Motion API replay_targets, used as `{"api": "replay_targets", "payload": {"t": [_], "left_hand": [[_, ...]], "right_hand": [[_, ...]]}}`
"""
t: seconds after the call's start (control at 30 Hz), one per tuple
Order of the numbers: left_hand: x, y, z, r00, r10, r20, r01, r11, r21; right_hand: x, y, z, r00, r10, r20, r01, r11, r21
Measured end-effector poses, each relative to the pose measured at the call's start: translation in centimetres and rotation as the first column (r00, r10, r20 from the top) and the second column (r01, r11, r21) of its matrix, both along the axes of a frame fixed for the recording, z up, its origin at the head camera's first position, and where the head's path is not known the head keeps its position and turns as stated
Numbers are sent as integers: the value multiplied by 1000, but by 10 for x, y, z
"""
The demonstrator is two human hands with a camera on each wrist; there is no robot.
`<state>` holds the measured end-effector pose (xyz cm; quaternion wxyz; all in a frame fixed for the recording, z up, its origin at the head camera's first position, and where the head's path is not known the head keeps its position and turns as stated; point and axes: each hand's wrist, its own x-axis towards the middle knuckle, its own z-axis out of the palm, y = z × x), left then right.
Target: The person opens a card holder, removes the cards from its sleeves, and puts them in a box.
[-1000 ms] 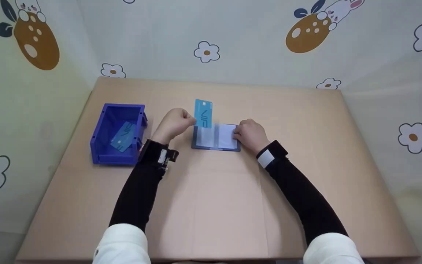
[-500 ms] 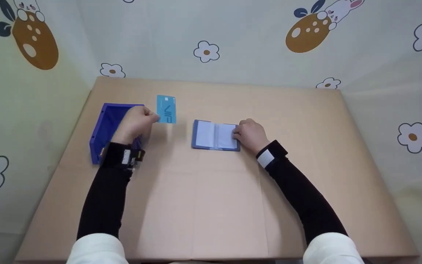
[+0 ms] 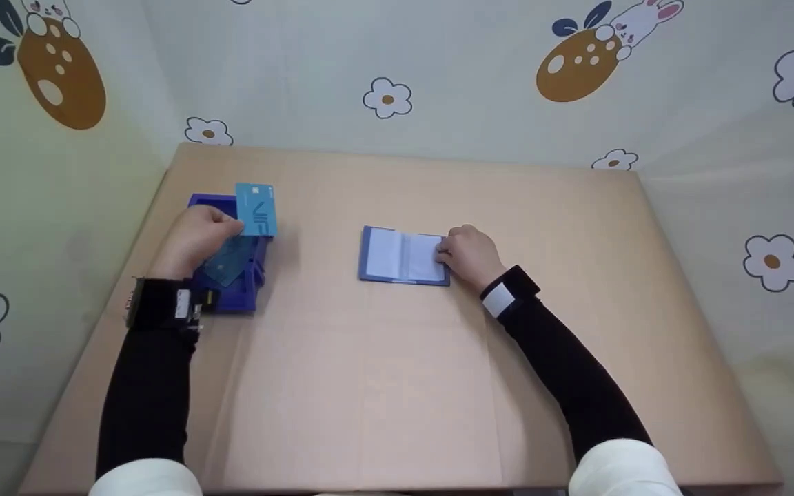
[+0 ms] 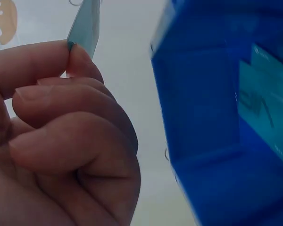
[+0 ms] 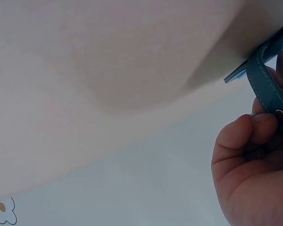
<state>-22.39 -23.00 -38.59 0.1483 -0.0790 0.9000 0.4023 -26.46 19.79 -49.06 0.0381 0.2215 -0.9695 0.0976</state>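
Observation:
Between thumb and index finger, my left hand [image 3: 194, 241] pinches a light blue VIP card [image 3: 257, 209] upright above the blue plastic bin [image 3: 235, 300]. In the left wrist view, more blue cards [image 4: 262, 103] lie inside that bin [image 4: 198, 108]. An open card holder [image 3: 384, 253] with clear sleeves and a dark blue cover lies mid-table. My right hand [image 3: 471, 253] grips its right edge. In the right wrist view, the fingers [image 5: 240, 132] are by the holder's stitched snap strap [image 5: 266, 89]; part of the hand is cut off by the frame.
The bin stands at the left of the tan table [image 3: 369, 386]. A patterned cloth wall [image 3: 473, 89] with flowers and rabbits rises behind the table and along both sides.
My left hand has carried the card leftward from above the card holder to over the bin. My right hand stays at the holder's right edge.

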Motion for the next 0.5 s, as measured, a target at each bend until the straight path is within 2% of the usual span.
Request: {"api": "replay_targets", "payload": {"t": [0.27,0.5], "left_hand": [[3,-32,-7,999,-6,49,10,997,-77],[3,-40,-10,998,-34,58,41,992,-123]], "right_hand": [[0,0,1,1000,4,3,-4,1000,-5],[0,0,0,1000,2,2,-2,1000,-3]]}}
